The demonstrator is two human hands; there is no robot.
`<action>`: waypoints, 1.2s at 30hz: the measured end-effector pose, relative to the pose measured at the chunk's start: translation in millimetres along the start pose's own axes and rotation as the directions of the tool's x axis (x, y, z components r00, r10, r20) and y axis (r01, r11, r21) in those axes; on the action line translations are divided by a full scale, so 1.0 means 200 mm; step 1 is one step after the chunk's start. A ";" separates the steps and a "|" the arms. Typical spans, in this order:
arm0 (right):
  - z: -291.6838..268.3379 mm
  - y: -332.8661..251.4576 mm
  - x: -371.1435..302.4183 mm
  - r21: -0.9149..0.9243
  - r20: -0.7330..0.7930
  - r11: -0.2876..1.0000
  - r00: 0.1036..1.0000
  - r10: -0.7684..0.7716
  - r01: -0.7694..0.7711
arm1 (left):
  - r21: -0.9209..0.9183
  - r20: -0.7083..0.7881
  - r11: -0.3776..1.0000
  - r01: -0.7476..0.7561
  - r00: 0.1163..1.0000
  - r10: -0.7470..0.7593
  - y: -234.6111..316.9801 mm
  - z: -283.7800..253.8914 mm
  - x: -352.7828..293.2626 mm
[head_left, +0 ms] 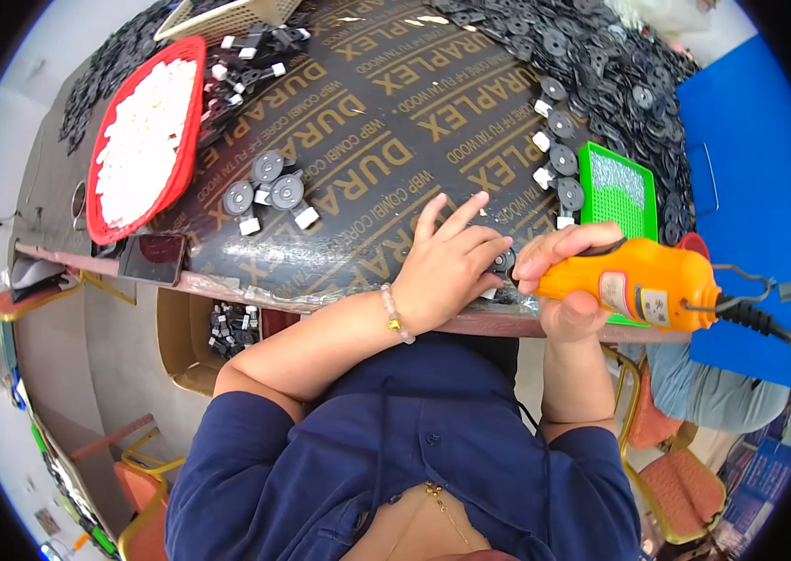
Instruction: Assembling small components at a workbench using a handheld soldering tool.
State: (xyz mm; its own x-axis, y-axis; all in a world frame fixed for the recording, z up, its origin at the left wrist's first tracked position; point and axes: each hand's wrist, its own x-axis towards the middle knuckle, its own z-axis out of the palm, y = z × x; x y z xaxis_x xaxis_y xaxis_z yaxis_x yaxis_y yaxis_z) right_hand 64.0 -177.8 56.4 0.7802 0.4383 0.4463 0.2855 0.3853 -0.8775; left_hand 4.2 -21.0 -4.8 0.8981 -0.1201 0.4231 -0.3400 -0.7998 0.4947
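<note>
My left hand (449,262) lies on the dark board near the table's front edge, its fingers holding down a small black round part (504,261). My right hand (571,271) grips an orange electric screwdriver (643,282), whose tip points left at that part. The tool's black cable (760,323) trails off to the right. A row of black discs with white clips (559,154) runs up the board just beyond the tool.
A green tray of small screws (616,187) sits behind the tool. At the left stands a red basket of white parts (141,136); grey discs (265,182) lie beside it. A heap of black discs (601,65) fills the far right. A phone (151,258) rests at the front-left edge.
</note>
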 end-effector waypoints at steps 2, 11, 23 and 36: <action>-0.01 0.02 -0.01 0.048 -0.002 0.999 1.000 -0.021 0.021 | 0.017 0.017 1.000 0.002 1.000 -0.002 0.00 -0.03 -0.01; -0.38 -0.17 -0.05 -0.092 -0.143 0.930 0.919 -0.367 0.356 | 0.678 -0.063 0.703 0.214 0.970 -0.234 -0.39 -0.63 -0.04; -0.51 -0.20 -0.04 -0.304 -0.308 0.912 0.877 -0.369 0.277 | 0.213 0.113 0.912 -0.350 0.936 0.333 -0.38 0.20 1.06; -0.60 -0.16 -0.06 -0.222 -0.307 0.968 0.934 -0.183 0.117 | 0.156 0.258 0.963 -0.219 0.950 0.174 -0.36 -0.18 0.75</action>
State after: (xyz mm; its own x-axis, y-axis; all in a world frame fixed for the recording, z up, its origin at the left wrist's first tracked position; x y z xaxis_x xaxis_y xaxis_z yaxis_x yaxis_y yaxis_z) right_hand 112.2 -292.5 57.5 0.8470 0.0895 0.5239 0.4915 0.2435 -0.8361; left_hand 152.9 39.7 50.5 0.8662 -0.4054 0.2921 -0.4806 -0.8360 0.2650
